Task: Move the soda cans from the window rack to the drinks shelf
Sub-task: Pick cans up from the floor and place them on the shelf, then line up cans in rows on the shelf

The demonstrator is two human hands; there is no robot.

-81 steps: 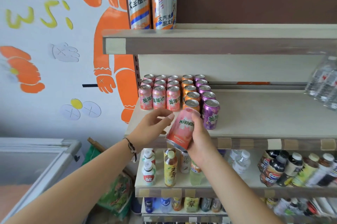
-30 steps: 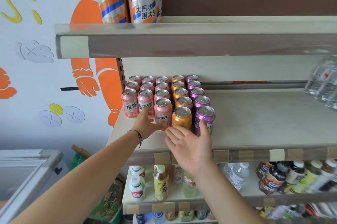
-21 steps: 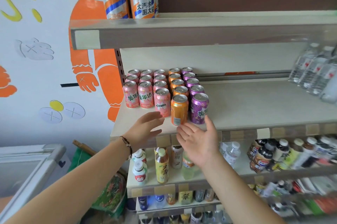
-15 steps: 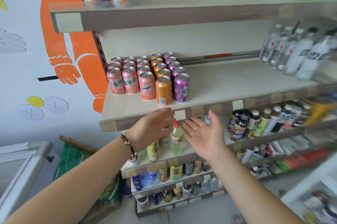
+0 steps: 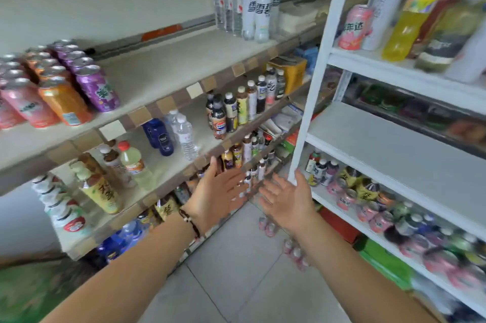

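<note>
Plainly, the left hand [image 5: 215,197] and right hand [image 5: 288,201] hung spread and empty, palms facing, over the floor; grouped soda cans [image 5: 56,86] stood on the drinks shelf [image 5: 168,72] up-left of them. A pink can [image 5: 355,26] sat on the white rack [image 5: 322,65] above the right hand.

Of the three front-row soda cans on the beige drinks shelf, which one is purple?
The purple soda can at the right end of the front row, beside the orange soda can. The pink soda can sits left of both.
</note>
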